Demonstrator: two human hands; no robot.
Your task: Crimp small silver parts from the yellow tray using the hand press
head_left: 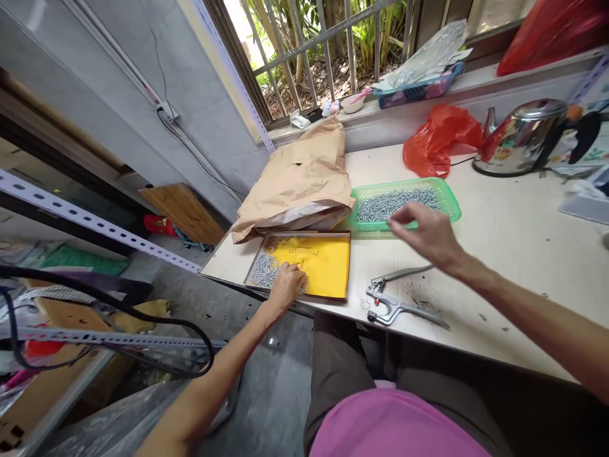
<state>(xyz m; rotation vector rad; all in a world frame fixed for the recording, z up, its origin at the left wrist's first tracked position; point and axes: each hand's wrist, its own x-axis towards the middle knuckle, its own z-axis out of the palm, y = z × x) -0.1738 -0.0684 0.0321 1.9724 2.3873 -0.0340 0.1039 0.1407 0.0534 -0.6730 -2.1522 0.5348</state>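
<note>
My left hand (285, 284) is inside a shallow box lid with a yellow bottom (328, 263), its fingers curled down at the small silver metal pieces (264, 270) heaped on the left side. Whatever those fingers hold is hidden. Over the near edge of a green plastic basket (451, 206) hovers my right hand (428, 236), thumb and fingertips pinched together. Anything in that pinch is too small to make out. Many small silver pins or rivets (390, 206) cover the basket's floor. Below my right hand, hand-press pliers (392, 308) with a spring and red part lie on the table.
A large brown paper bag (304, 168) lies behind the lid. Farther back are a red plastic bag (440, 139) and a metal kettle (523, 136). The table's front edge (428, 349) runs just above my lap. A barred window rises behind.
</note>
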